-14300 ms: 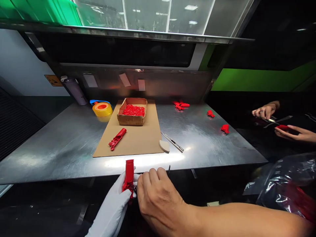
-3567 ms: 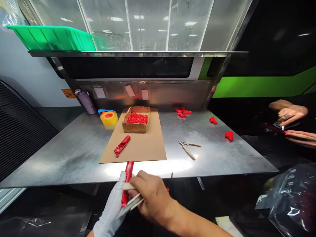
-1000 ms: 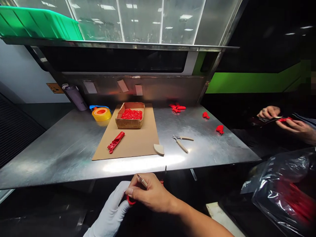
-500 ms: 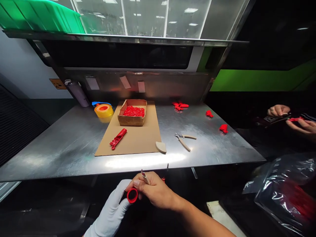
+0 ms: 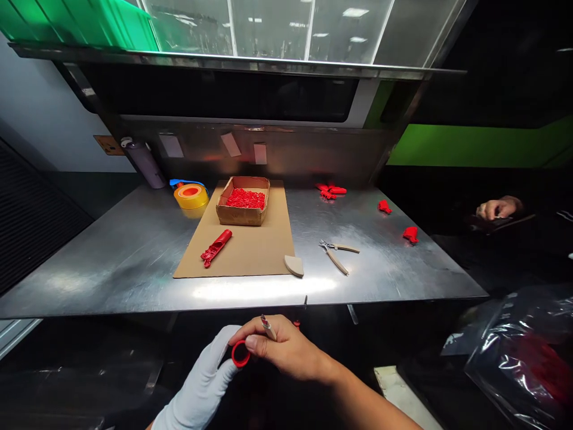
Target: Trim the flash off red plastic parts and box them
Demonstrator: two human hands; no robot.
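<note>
Tube in the pinch of left fingers, apparently against right fingers curled round a slim tool.

You have the red tube in your gloved left hand, its round open end turned towards you, the rim bright and the bore dark; the rest of its length is hidden; the rim sits just beside your right thumb; the slim, pale tool lies in your bare right hand, its darker tip slanting up beyond your fingers, its other end out of sight.
</note>
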